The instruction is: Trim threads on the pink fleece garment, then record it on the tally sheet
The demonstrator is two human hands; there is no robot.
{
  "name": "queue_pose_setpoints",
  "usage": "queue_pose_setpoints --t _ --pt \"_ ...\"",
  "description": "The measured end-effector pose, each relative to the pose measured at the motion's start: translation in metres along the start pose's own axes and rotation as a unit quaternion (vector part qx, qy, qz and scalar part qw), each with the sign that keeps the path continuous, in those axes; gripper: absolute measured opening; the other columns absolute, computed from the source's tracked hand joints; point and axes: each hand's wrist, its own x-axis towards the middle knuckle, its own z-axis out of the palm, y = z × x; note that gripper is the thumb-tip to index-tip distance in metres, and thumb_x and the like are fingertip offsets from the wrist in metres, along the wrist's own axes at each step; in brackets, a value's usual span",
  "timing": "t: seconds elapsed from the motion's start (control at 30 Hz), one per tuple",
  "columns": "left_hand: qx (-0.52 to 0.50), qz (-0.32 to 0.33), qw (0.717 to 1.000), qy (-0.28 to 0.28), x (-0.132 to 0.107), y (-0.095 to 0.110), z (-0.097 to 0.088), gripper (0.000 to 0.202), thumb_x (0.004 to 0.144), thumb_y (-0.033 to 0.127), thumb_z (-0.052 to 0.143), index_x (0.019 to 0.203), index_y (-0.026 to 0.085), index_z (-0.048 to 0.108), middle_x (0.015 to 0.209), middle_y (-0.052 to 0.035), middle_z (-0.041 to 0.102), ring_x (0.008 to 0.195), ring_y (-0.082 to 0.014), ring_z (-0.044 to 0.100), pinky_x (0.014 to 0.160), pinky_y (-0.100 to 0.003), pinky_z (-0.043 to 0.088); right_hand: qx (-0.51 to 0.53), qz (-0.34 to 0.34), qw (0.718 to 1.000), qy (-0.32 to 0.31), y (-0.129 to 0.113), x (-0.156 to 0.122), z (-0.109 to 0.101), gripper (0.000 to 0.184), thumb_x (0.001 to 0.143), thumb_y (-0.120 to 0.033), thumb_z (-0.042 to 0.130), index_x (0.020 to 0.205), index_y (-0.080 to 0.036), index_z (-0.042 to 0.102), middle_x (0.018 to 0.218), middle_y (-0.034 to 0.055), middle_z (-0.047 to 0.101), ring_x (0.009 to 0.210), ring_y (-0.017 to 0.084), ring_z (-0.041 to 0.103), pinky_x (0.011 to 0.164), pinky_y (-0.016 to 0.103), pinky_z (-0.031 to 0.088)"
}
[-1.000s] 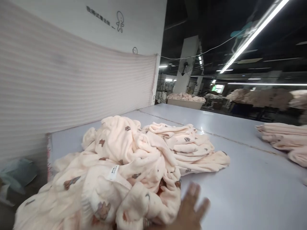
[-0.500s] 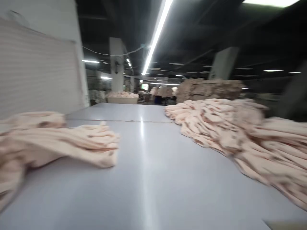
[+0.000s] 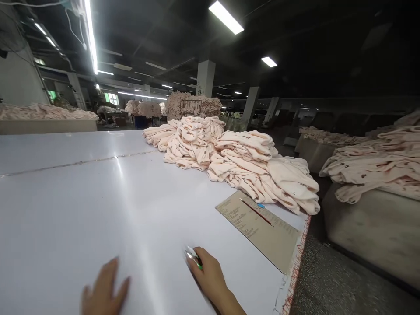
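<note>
Your left hand (image 3: pixel 104 288) lies flat and empty on the bench (image 3: pixel 82 197); your right hand (image 3: pixel 210 275) is clamped on a small tool (image 3: pixel 193 257), with the garments (image 3: pixel 229 162) at one o'clock.

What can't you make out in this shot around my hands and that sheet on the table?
- Small object in the right hand, head view: fingers cover all but a blurred silvery-green tip, so what it is cannot be told.
- Left hand, head view: cut off by the bottom edge; wrist unseen.
- Sheet, head view: the print is too small to read.
- Garment pile, head view: the dark motifs are too small to identify.
</note>
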Motion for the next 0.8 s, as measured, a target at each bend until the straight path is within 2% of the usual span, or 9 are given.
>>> queue_pose_setpoints --t 0.07,0.13,0.2,0.3,0.4,0.5,0.63,0.73,0.8 --pt "0.035 0.057 0.998 -0.014 -0.001 0.025 0.036 0.049 0.086 0.031 0.035 0.132 0.014 0.038 0.139 -0.0141 0.038 0.132 -0.0282 0.027 0.108 -0.054 0.011 -0.018 0.025 0.999 0.030 0.025 -0.003 -0.016 0.023 0.090 -0.033 0.048 0.103 -0.016 0.056 0.091 0.0017 0.061 0.074 0.012 0.060 0.067 0.031 0.050" --pt "0.031 0.101 0.993 -0.059 -0.003 0.063 0.073 0.053 0.086 0.033 0.032 0.135 0.012 0.033 0.141 -0.0131 0.036 0.132 -0.0260 0.027 0.109 -0.053 0.011 -0.054 0.069 0.994 0.071 0.055 -0.007 -0.032 0.026 0.091 -0.032 0.046 0.112 -0.017 0.052 0.099 0.0040 0.059 0.079 0.014 0.060 0.070 0.034 0.050" --pt "0.019 0.104 0.991 -0.081 -0.005 0.104 0.105 0.053 0.085 0.032 0.032 0.134 0.010 0.033 0.141 -0.0140 0.034 0.133 -0.0270 0.025 0.108 -0.055 0.009 -0.090 0.101 0.986 0.095 0.082 -0.013 -0.043 0.027 0.091 -0.032 0.045 0.114 -0.017 0.050 0.101 0.0047 0.058 0.080 0.015 0.059 0.070 0.034 0.049" --pt "0.016 0.096 0.993 -0.073 -0.007 0.158 0.138 0.053 0.085 0.028 0.031 0.133 0.006 0.033 0.141 -0.0160 0.033 0.134 -0.0282 0.022 0.107 -0.057 0.006 -0.112 0.089 0.986 0.088 0.104 -0.020 -0.046 0.024 0.091 -0.029 0.046 0.111 -0.018 0.051 0.099 0.0039 0.057 0.080 0.014 0.058 0.070 0.034 0.049" --pt "0.014 0.114 0.991 -0.070 -0.007 0.193 0.160 0.051 0.087 0.022 0.027 0.135 0.007 0.029 0.141 -0.0123 0.035 0.134 -0.0234 0.022 0.110 -0.052 0.006 -0.100 0.048 0.991 0.069 0.113 -0.020 -0.048 0.025 0.089 -0.028 0.048 0.112 -0.019 0.051 0.106 0.0049 0.055 0.090 0.017 0.056 0.075 0.037 0.048" --pt "0.017 0.139 0.988 -0.065 -0.009 0.209 0.175 0.050 0.088 0.022 0.025 0.137 0.011 0.025 0.141 -0.0092 0.035 0.134 -0.0202 0.023 0.111 -0.049 0.007 -0.081 0.040 0.993 0.070 0.128 -0.008 -0.065 0.027 0.090 -0.027 0.047 0.115 -0.019 0.049 0.114 0.0062 0.053 0.102 0.020 0.053 0.082 0.039 0.046" --pt "0.017 0.163 0.986 -0.009 -0.010 0.209 0.186 0.048 0.090 0.027 0.023 0.136 0.014 0.025 0.138 -0.0101 0.040 0.130 -0.0222 0.031 0.108 -0.052 0.014 -0.104 0.100 0.987 0.073 0.168 0.023 -0.100 0.020 0.089 -0.023 0.048 0.108 -0.018 0.053 0.106 0.0051 0.055 0.098 0.019 0.054 0.082 0.039 0.046" --pt "0.038 0.184 0.982 0.008 -0.008 0.205 0.189 0.047 0.090 0.026 0.025 0.135 0.013 0.028 0.136 -0.0115 0.043 0.128 -0.0242 0.034 0.106 -0.054 0.016 -0.125 0.144 0.981 0.029 0.188 0.042 -0.120 0.014 0.087 -0.025 0.053 0.098 -0.016 0.057 0.102 0.0041 0.057 0.095 0.018 0.055 0.081 0.039 0.045" --pt "0.061 0.202 0.978 0.002 -0.007 0.204 0.190 0.047 0.088 0.024 0.026 0.134 0.012 0.031 0.135 -0.0119 0.045 0.128 -0.0253 0.034 0.105 -0.055 0.016 -0.110 0.157 0.981 -0.034 0.188 0.047 -0.130 0.014 0.088 -0.028 0.051 0.089 -0.015 0.059 0.094 0.0029 0.060 0.088 0.016 0.057 0.080 0.038 0.045"
